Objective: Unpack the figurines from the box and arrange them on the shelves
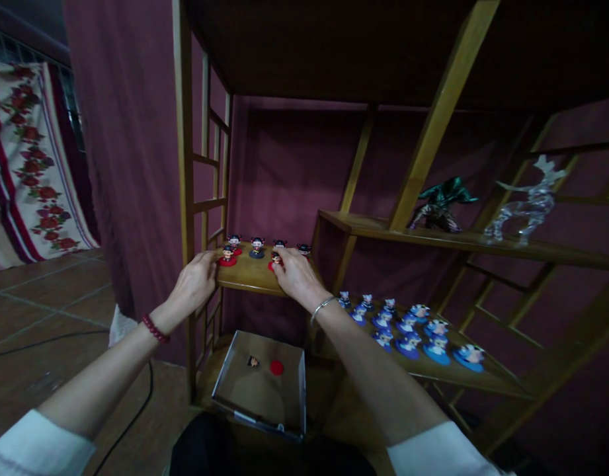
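Observation:
My left hand [198, 281] rests at the left front of the small shelf [252, 276], its fingers loosely stretched beside a doll figurine [227, 254] on a red round base. My right hand [297, 270] reaches in from the right, fingers bent around another figurine [276, 260] on a red base at the shelf's front; the hand partly covers it. Behind stand black-haired figurines: one [234, 243] on a red base, one [256, 246] on a dark base, and two more [280, 244] partly hidden by my right hand.
Below, an open box [235, 406] holds a small dark-haired piece [253, 361] and a red disc [277, 367]. Several blue-based figurines [408, 324] line the lower right shelf. A dark green statue [443, 203] and a clear deer figure [527, 205] stand higher up. Wooden posts [184, 165] frame the left side.

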{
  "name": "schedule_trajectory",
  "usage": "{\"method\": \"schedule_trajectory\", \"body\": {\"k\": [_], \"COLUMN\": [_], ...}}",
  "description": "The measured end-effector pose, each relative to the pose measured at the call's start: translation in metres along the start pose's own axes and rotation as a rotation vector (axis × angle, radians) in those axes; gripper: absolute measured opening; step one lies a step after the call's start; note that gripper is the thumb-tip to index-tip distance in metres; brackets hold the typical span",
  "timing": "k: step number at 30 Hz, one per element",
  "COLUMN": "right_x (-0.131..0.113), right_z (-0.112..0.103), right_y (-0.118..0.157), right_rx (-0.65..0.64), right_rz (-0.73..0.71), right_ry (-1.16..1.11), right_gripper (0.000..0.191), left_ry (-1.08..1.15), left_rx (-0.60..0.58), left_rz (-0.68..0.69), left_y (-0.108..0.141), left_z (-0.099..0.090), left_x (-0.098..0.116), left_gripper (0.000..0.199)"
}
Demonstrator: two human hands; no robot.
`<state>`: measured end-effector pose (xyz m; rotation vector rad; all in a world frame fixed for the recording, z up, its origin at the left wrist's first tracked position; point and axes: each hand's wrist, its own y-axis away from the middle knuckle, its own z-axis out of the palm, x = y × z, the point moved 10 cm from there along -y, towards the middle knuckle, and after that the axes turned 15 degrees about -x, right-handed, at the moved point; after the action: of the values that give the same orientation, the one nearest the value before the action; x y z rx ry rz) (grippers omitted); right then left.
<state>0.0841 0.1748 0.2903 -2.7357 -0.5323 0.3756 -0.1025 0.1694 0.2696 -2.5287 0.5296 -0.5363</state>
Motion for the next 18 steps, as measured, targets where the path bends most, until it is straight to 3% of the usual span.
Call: {"method": "schedule_trajectory", "body": {"k": [7,18], "right_x": [0.006,0.007], "right_z": [0.004,0.012], "right_y": [-0.009,-0.021], "right_rx": [-0.027,-0.118], "right_rz": [0.124,0.163], "right_ry": [0.088,0.187], "right_gripper": [0.034,0.034], "left_ry": [0.030,-0.006], "left_rx": [0.041,-0.023], "left_rz": [0.011,0.015], "left_y": [0.003,-0.001], "left_z": [-0.002,0.004], "left_x": [-0.002,-0.002], "left_gripper": [0.033,0.033]}}
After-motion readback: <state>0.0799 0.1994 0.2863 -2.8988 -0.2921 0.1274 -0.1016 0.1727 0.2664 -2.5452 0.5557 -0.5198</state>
